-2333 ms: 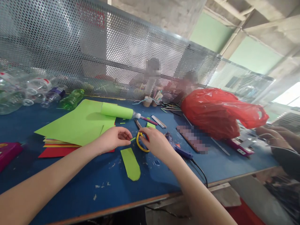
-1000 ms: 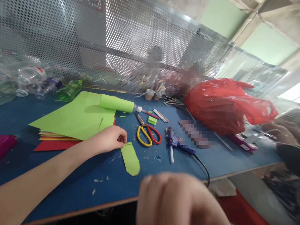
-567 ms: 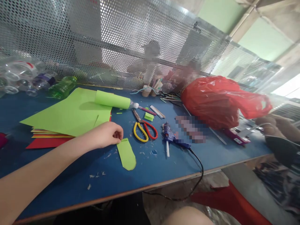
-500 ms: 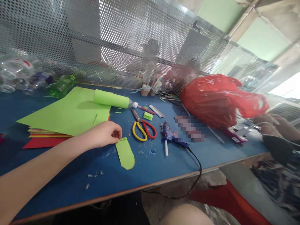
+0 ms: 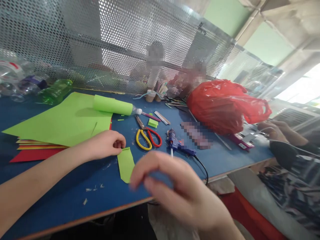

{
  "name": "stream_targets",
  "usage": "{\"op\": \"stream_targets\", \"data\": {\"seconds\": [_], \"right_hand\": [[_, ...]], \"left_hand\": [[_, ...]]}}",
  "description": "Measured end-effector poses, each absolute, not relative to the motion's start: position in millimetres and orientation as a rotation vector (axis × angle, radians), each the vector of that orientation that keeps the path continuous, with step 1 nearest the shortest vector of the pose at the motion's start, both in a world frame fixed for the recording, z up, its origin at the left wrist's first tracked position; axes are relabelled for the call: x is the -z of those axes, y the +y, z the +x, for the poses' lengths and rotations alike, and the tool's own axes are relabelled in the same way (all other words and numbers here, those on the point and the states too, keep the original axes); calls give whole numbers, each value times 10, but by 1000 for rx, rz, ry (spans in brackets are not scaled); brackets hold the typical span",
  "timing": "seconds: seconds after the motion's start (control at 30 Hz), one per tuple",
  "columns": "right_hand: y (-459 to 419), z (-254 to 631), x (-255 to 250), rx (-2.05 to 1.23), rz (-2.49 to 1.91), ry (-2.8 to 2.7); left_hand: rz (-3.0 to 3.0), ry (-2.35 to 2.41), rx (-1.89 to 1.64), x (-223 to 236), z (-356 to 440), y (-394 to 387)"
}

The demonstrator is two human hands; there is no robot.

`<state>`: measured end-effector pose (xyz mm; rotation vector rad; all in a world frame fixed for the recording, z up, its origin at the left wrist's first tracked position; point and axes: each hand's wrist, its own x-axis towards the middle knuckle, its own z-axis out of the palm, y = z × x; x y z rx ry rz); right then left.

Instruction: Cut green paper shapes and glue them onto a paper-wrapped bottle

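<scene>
My left hand (image 5: 107, 145) pinches the folded upper end of a light-green paper piece (image 5: 125, 165) lying on the blue table. The piece's lower end is cut to a rounded outline, partly hidden by my right hand (image 5: 180, 191). That hand hovers in front, blurred, with thumb and forefinger curved apart and nothing visible between them. Scissors (image 5: 145, 128) with one yellow and one red handle lie spread just beyond. Right of them rests a blue hot glue gun (image 5: 173, 141), its white glue stick partly covered by my right hand.
A bottle wrapped in green paper (image 5: 113, 105) lies on stacked coloured sheets (image 5: 67, 121). Plastic bottles (image 5: 56, 91) stand far left. A red plastic bag (image 5: 222, 108) fills the right side, near another person's hand (image 5: 273, 130). The glue gun's cord (image 5: 203, 166) hangs over the table edge.
My right hand has come into view from below, over the table's front. My left hand keeps its pinch on the paper piece. The view has shifted slightly to the right.
</scene>
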<state>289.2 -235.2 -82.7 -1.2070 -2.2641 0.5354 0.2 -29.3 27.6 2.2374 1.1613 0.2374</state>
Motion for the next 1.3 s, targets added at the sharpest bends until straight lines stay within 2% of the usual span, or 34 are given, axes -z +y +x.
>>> {"op": "stream_targets", "data": {"seconds": [0.1,0.13,0.2,0.4,0.53,0.63,0.77,0.87,1.07,1.3], "right_hand": [[-1162,2784,-250,29,-1594,-2194],[-932,2813,-443,181,-1713,-2184],[-717,2950,-563,245,-1960,-2222],[-726,3284,-269,92,-2036,-2322],[-728,3283,-366,76,-1999,-2290],[-848,3225,-513,-47,-1855,-2161],[-1057,2963,-679,-558,-1669,-2065],[-1132,2676,-697,-777,-1607,-2042],[-1128,2272,-674,-819,-1590,-2229],[-1015,2120,-757,-819,-1611,-2354]], "left_hand": [[2273,1187,-244,-281,41,-327],[2277,1209,-252,-284,54,-337],[2267,1246,-267,-303,73,-351],[2220,1187,-230,-512,5,-400],[2259,978,-4,-684,-82,-584],[2361,997,-13,-708,-107,-787],[2500,987,-123,-503,6,-1032],[2659,1159,-172,-226,235,-1198],[3078,1384,-268,158,550,-1477],[3086,1337,-422,184,531,-1516]]}}
